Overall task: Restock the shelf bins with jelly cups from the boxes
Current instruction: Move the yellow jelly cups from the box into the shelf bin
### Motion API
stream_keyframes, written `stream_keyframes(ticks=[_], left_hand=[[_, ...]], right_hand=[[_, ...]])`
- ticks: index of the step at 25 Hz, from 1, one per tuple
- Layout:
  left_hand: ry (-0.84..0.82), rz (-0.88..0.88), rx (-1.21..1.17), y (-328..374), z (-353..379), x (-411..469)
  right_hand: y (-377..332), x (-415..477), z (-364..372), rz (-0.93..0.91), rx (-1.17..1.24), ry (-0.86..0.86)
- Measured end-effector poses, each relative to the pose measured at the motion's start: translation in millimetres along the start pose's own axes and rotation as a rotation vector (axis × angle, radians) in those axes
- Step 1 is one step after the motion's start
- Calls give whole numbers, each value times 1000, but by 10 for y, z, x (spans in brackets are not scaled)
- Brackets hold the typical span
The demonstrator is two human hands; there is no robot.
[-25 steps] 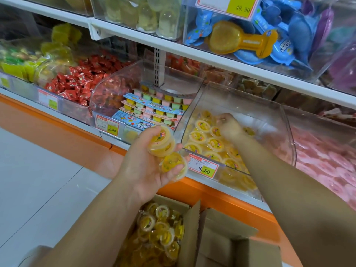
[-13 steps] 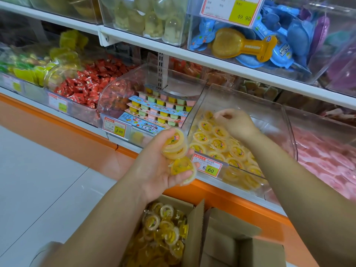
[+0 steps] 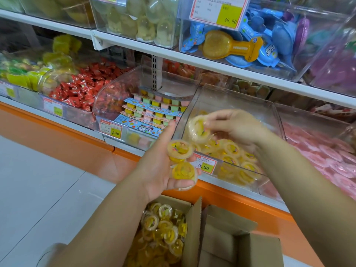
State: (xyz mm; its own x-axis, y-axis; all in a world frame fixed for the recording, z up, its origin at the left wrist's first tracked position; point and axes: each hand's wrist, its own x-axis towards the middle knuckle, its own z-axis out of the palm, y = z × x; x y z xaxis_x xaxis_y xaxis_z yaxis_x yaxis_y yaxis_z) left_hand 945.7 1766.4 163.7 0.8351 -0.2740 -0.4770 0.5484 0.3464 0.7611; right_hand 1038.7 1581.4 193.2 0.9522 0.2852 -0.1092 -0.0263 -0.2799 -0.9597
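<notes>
The left hand [image 3: 159, 170] curls its fingers round two jelly cups [image 3: 181, 151]. The right hand [image 3: 238, 126] pinches a third cup [image 3: 198, 130] above the clear bin [image 3: 240, 101].

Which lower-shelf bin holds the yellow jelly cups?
The clear bin with the 6.60 tag; its left neighbour holds pastel multipacks, its right neighbour pink sweets.

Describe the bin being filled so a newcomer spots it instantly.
Look along the orange-fronted bottom shelf. The clear bin sits between the pastel tray packs and the pink sweets, where the right hand reaches in. It alone holds round yellow jelly cups and carries the 6.60 price tag.
</notes>
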Motion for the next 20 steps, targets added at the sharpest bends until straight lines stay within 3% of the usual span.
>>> stream_keyframes(ticks=[2,4,7,9,17,20], left_hand=[[5,12,-81,13,-37,5],[38,39,-101,18,-75,0],[47,65,-86,15,-91,3],[43,62,-89,14,-89,7],[38,41,-76,-24,-42,89],[1,20,-63,-51,-16,111]], right_hand=[[188,268,-338,75,-58,314],[439,511,-657,208,-265,488],[804,747,-859,417,-559,393],[980,831,-866,477,-630,367],[1111,856,-921,391,-594,391],[1083,833,-934,343,-687,374]])
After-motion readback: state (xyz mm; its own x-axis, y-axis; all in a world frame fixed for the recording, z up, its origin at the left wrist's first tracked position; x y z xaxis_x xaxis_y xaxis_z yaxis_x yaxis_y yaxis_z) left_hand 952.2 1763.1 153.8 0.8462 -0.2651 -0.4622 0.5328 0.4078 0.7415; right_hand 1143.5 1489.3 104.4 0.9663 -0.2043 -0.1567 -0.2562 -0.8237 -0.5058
